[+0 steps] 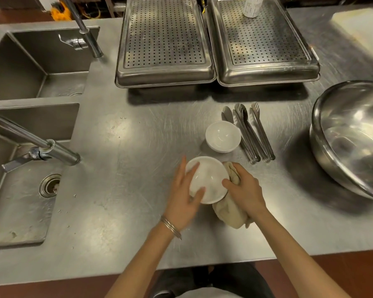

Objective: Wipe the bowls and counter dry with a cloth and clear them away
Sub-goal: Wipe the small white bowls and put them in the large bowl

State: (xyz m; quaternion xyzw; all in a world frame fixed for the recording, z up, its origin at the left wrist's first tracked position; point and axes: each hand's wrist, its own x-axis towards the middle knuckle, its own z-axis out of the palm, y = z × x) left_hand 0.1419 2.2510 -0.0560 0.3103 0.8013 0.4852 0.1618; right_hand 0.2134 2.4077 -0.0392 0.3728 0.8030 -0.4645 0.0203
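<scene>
Bowl sits clamped in my left hand; my right hand grips the cloth; open counter lies leftward.

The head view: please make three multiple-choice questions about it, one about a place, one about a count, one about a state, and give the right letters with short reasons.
1. Where do the tongs lie?
A. in the sink
B. on the counter, right of the small white bowl
C. on a perforated tray

2. How many perforated metal trays stand at the back of the counter?
A. one
B. two
C. four

3. What is the state of the cloth?
A. bunched in the right hand against the held bowl
B. spread flat on the counter
C. hanging on the tap

Answers:
1 B: the tongs rest beside the small white bowl.
2 B: one tray and a second tray sit side by side.
3 A: the right hand grips the cloth against the held bowl, which the left hand steadies.
</scene>
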